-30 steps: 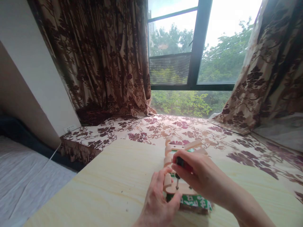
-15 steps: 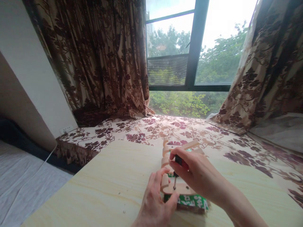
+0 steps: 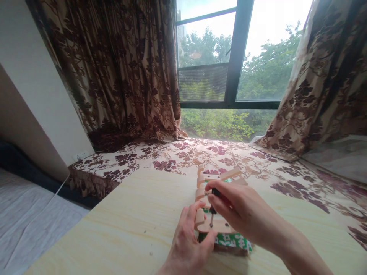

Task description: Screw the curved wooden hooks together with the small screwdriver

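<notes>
My right hand (image 3: 242, 208) is closed around the dark handle of a screwdriver (image 3: 212, 211). The tool stands nearly upright, its tip at a screw near the left end of the front slat of a pale wooden piece (image 3: 204, 227). A dark hole or screw head shows farther right on that slat. My left hand (image 3: 189, 238) grips the piece's front left corner, thumb at the front and fingers along its left side. Beneath the wooden piece is a green block with white lettering (image 3: 233, 241). My right hand hides much of the piece's right side.
The work lies on a light wood-grain tabletop (image 3: 129, 221). Behind it, a flowered cloth (image 3: 180, 154) covers the sill below the window (image 3: 232, 84). Patterned curtains (image 3: 129, 76) hang at both sides. A grey bed surface (image 3: 34, 217) lies at the lower left.
My right hand has turned slightly around the screwdriver handle, and its wrist sits a little lower. The left hand and the wooden piece stay in place.
</notes>
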Tool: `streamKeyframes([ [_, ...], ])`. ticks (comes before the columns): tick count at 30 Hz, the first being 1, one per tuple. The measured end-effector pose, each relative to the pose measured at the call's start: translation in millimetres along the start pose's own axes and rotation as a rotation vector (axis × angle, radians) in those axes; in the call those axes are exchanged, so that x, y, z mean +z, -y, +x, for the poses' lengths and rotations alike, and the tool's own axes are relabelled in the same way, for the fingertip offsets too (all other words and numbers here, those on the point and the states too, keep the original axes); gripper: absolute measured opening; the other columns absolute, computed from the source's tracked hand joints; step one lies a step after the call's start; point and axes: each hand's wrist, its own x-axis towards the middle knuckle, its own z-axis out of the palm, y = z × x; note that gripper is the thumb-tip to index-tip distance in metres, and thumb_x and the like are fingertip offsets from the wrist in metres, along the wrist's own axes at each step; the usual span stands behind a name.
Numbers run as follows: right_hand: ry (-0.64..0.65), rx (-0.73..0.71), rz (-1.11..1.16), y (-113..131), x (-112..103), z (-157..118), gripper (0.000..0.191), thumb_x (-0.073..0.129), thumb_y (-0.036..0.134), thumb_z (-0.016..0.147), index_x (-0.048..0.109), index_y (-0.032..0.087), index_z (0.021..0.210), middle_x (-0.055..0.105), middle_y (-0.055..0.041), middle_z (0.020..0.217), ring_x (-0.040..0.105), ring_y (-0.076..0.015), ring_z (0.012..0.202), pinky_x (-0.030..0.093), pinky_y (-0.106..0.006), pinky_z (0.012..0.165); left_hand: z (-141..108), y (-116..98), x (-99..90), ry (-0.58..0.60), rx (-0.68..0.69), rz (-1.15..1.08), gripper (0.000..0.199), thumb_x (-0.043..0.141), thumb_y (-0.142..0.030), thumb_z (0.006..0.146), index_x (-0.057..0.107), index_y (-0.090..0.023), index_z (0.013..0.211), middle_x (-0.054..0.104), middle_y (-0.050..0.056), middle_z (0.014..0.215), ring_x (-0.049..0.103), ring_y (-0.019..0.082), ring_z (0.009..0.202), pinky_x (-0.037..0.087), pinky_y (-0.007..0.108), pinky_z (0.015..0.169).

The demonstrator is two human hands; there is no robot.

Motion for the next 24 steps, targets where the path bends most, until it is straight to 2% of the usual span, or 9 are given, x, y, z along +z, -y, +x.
streamKeyframes([
  [4,0.041,-0.038,0.104,2,-2,-1,0.018,0.04,0.025,0.096,0.053,0.021,0.084,0.062,-0.001,0.074,0.053,-0.0128,0.063,0.035,-0.025,0.056,1,-1,-0.4,-0.001,0.004,-0.013,0.047,0.058,-0.021,0.072,0.05,-0.025,0.119,0.059,0.004,0.106,0.059,0.02,0.099,0.049,0.039,0.091],
  [9,-0.053,0.101,-0.017,-16,9,8,0.024,0.044,0.031,0.094,0.043,0.021,0.072,0.054,0.0005,0.062,0.045,-0.0127,0.054,0.031,-0.026,0.053,0,-6,-1.6,-0.025,0.0,-0.041,0.049,0.057,-0.016,0.07,0.051,-0.026,0.118,0.057,0.0,0.097,0.061,0.017,0.093,0.049,0.037,0.091],
  [12,-0.062,0.122,-0.019,-15,9,7,0.021,0.046,0.031,0.093,0.049,0.02,0.075,0.055,0.0006,0.063,0.046,-0.0134,0.056,0.031,-0.027,0.054,1,-7,-2.0,-0.014,-0.015,-0.038,0.05,0.056,-0.015,0.069,0.051,-0.026,0.118,0.057,0.0,0.098,0.061,0.017,0.092,0.049,0.037,0.091],
  [16,-0.005,0.061,0.067,-7,3,1,0.013,0.047,0.029,0.092,0.056,0.022,0.087,0.059,0.0019,0.068,0.048,-0.0126,0.058,0.031,-0.025,0.053,1,-5,-0.6,-0.032,-0.023,-0.02,0.049,0.057,-0.016,0.069,0.051,-0.026,0.116,0.057,0.0,0.096,0.06,0.018,0.092,0.049,0.037,0.089],
  [19,0.004,0.049,0.039,-8,3,1,0.018,0.047,0.03,0.092,0.055,0.021,0.078,0.059,0.0017,0.066,0.047,-0.0123,0.057,0.029,-0.025,0.052,1,-3,-0.2,-0.043,-0.011,-0.008,0.049,0.057,-0.017,0.069,0.051,-0.027,0.117,0.058,0.0,0.096,0.06,0.019,0.094,0.048,0.038,0.091],
  [24,-0.065,0.095,-0.076,-14,6,4,0.022,0.05,0.031,0.092,0.053,0.019,0.073,0.059,-0.0003,0.063,0.048,-0.0128,0.054,0.032,-0.026,0.053,0,-6,-2.1,-0.037,-0.006,-0.013,0.05,0.058,-0.016,0.069,0.053,-0.026,0.117,0.06,0.001,0.095,0.06,0.019,0.092,0.049,0.038,0.091],
])
